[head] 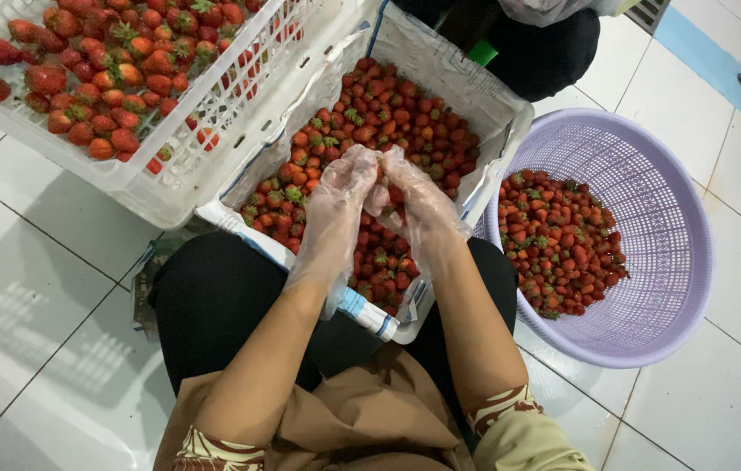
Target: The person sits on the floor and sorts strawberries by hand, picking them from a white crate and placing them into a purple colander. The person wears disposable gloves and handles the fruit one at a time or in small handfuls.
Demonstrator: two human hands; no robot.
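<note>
White floor tiles (21,288) lie under everything we see. Left of the lined box (440,65), a white crate (161,187) holds large strawberries (100,78). We sit with the lined box against our knees, small strawberries (388,113) heaped in it. Over that box our left hand (335,205) and right hand (418,205), both in thin clear gloves, meet with fingertips pinched together on one strawberry (381,174), mostly hidden between them. To do this well, we judge, we should grip lightly so the fruit does not bruise, and turn it with the fingertips only. Right of the box sits a lilac basket (676,262), berries (558,244) piled inside.
</note>
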